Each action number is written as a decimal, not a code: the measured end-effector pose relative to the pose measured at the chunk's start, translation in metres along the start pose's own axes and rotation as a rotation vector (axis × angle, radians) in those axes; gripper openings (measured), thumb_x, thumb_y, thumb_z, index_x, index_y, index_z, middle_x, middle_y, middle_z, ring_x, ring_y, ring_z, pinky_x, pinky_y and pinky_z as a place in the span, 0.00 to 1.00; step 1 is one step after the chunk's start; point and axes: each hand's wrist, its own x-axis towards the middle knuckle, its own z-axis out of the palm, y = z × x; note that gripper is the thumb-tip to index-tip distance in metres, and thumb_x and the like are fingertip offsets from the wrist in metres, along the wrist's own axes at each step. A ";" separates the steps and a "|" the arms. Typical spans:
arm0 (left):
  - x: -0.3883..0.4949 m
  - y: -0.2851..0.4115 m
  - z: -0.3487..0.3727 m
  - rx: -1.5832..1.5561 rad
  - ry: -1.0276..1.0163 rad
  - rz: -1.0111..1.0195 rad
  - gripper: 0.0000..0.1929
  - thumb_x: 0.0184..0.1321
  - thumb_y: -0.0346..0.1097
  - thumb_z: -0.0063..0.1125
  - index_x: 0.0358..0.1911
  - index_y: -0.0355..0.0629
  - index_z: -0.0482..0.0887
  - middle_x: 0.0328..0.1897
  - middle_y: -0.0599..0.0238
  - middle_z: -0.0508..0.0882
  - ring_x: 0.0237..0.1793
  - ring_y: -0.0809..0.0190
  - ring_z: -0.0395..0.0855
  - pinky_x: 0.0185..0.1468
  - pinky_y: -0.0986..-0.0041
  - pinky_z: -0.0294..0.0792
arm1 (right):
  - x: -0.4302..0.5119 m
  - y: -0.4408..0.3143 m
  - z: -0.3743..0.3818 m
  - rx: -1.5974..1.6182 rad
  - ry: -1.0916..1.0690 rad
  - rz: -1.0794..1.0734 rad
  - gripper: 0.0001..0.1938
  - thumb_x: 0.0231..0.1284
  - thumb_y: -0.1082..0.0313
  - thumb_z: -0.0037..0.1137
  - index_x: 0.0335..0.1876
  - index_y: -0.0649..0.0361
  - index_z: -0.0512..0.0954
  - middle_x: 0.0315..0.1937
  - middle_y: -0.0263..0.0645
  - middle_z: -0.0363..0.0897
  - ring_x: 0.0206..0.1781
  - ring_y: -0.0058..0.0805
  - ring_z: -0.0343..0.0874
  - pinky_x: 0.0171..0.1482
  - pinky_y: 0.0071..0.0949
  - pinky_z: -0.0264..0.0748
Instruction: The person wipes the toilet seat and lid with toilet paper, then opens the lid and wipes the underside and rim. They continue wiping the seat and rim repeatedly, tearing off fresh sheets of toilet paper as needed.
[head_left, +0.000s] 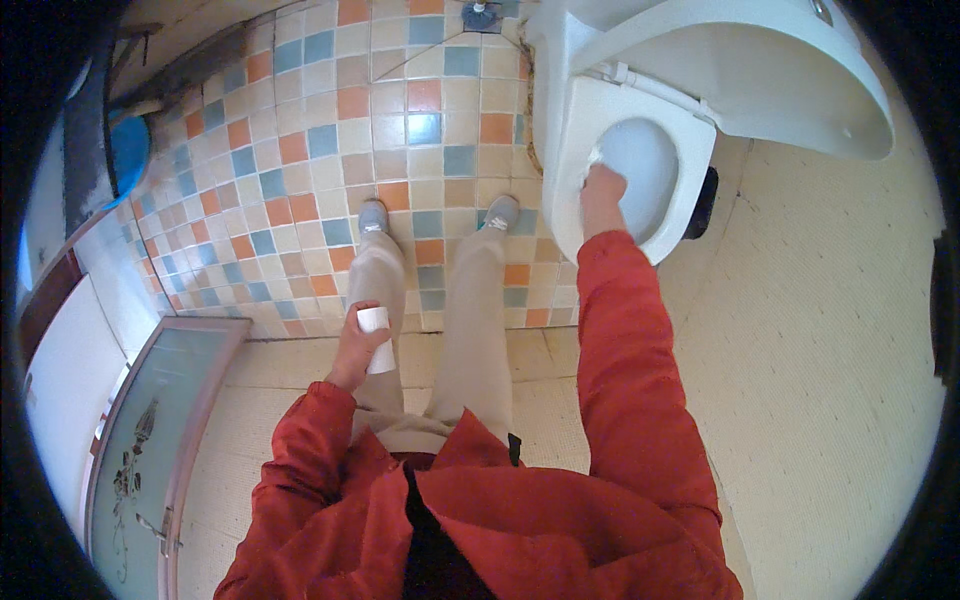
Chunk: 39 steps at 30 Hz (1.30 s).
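Observation:
My left hand (361, 341) is closed around a white roll (376, 340), seemingly toilet paper, in front of my left leg. My right hand (603, 196) rests at the near left part of the white toilet seat (686, 161), beside the opening of the bowl (639, 169). A small bit of white material, perhaps paper, shows just past its fingers; the fingers are curled and mostly hidden from above. The toilet lid (795, 82) stands raised behind the seat, to the upper right.
A toilet brush (478, 15) stands on the multicoloured tiled floor (442, 161) at the top. A black object (703, 204) lies right of the toilet, by the beige wall. At the lower left is a door with a frosted glass panel (161, 420); a blue basin (129, 157) shows at the far left.

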 end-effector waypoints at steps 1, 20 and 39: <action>0.000 -0.001 0.000 0.008 0.014 -0.005 0.24 0.44 0.25 0.54 0.48 0.45 0.64 0.37 0.63 0.75 0.36 0.65 0.74 0.38 0.73 0.70 | 0.016 0.004 -0.010 0.016 0.080 -0.006 0.07 0.50 0.62 0.50 0.27 0.54 0.79 0.32 0.38 0.80 0.37 0.35 0.80 0.32 0.32 0.74; -0.003 0.034 0.011 0.105 -0.020 0.080 0.24 0.44 0.25 0.56 0.47 0.46 0.65 0.36 0.63 0.75 0.34 0.64 0.75 0.34 0.72 0.70 | -0.098 0.125 0.107 0.578 0.273 0.104 0.10 0.48 0.76 0.45 0.38 0.63 0.72 0.32 0.50 0.74 0.39 0.49 0.73 0.41 0.43 0.69; 0.003 0.020 0.003 0.225 0.016 -0.044 0.25 0.44 0.25 0.55 0.48 0.46 0.63 0.37 0.62 0.75 0.36 0.64 0.75 0.36 0.71 0.71 | -0.102 0.157 0.176 0.699 0.216 0.549 0.12 0.48 0.71 0.45 0.40 0.65 0.72 0.37 0.55 0.75 0.42 0.52 0.74 0.43 0.43 0.69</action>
